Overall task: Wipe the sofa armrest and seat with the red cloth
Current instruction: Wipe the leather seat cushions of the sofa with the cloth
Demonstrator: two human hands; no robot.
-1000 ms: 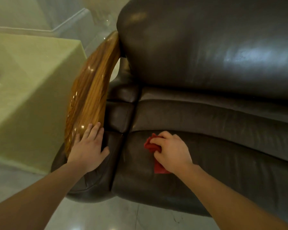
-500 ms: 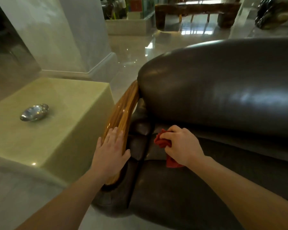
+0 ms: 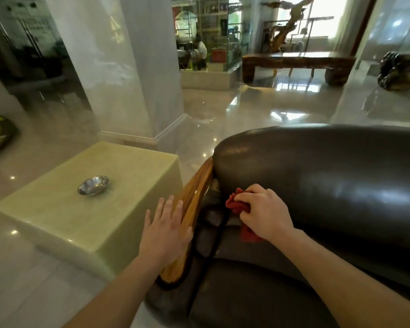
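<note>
A dark brown leather sofa fills the lower right, with a glossy wooden armrest curving down its left side. My right hand is closed on a crumpled red cloth and holds it in the corner where the seat meets the backrest, next to the armrest's padded inner side. The cloth's lower end hangs out under my palm. My left hand lies flat, fingers spread, on the outer face of the wooden armrest and holds nothing.
A pale green stone block table stands close left of the armrest with a small metal bowl on it. Behind are a white pillar, glossy floor, a wooden bench and a seated person far back.
The view has tilted up from the seat to the room. My right hand has carried the cloth from the seat front up to the backrest corner. My left hand stays on the armrest.
</note>
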